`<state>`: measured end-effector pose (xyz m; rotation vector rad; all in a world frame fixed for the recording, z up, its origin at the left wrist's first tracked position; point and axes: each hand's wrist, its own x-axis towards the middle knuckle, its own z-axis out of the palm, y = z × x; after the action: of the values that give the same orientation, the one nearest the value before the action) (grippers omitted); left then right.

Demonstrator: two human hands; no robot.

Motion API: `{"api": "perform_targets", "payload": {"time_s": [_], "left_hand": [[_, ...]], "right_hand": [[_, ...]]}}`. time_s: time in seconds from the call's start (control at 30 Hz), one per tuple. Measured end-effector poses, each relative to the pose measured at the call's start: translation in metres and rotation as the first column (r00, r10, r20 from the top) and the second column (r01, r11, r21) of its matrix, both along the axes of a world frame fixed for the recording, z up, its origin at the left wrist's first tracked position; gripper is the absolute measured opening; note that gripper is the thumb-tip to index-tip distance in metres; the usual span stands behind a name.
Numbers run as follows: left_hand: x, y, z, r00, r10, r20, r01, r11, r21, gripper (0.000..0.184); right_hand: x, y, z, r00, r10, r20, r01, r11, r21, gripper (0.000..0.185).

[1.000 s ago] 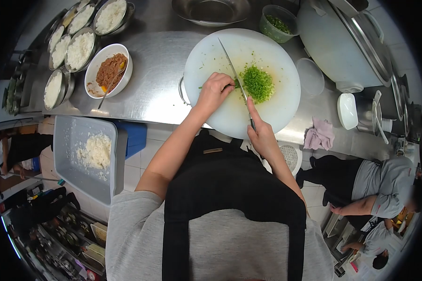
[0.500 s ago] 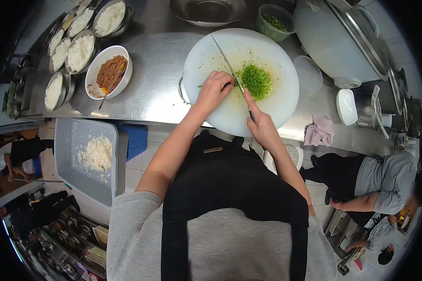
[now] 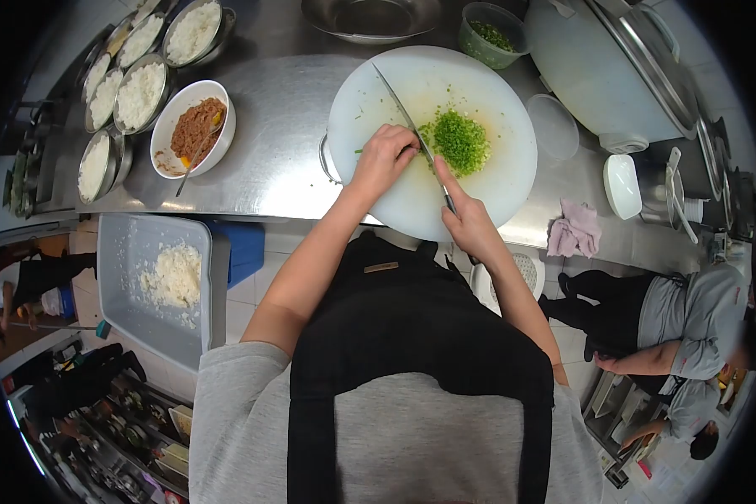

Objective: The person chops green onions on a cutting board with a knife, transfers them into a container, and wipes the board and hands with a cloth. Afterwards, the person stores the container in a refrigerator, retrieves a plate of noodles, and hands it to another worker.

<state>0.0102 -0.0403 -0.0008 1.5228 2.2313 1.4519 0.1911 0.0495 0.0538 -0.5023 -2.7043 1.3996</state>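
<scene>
My right hand is closed round the handle of a kitchen knife, whose long blade slants up and left over a round white cutting board. My left hand has its fingers curled on the board against the left side of the blade, pressing down green onion stalks; most of them are hidden under it. A short green end shows to its left. Just right of the blade lies a heap of finely chopped green onion, with loose bits scattered round it.
Left on the steel counter stand a white bowl of brown minced food with a spoon and several metal bowls of rice. A grey tub with rice is below. Right are a tub of chopped greens, a pink cloth and co-workers.
The blade and my left hand have shifted only slightly on the board. The green end left of my hand shows less than before. Background people have moved a little.
</scene>
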Motion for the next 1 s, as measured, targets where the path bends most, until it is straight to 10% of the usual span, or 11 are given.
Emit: {"api": "perform_targets", "payload": {"time_s": [0.27,0.63,1.0], "left_hand": [[-0.003,-0.003,0.004,0.998,-0.061,0.001,0.061,0.997,-0.056,0.013],[-0.001,-0.008,0.017,0.997,-0.06,-0.051,0.053,0.99,-0.134,0.032],[0.008,-0.005,0.005,0.998,0.06,-0.029,-0.061,0.998,-0.031,0.012]], "right_hand": [[-0.015,-0.003,0.001,0.965,-0.23,0.124,0.261,0.888,-0.38,0.077],[0.012,-0.009,0.015,0.98,-0.167,0.108,0.18,0.976,-0.122,0.08],[0.01,-0.022,0.008,0.99,-0.144,-0.01,0.143,0.988,-0.05,0.078]]}}
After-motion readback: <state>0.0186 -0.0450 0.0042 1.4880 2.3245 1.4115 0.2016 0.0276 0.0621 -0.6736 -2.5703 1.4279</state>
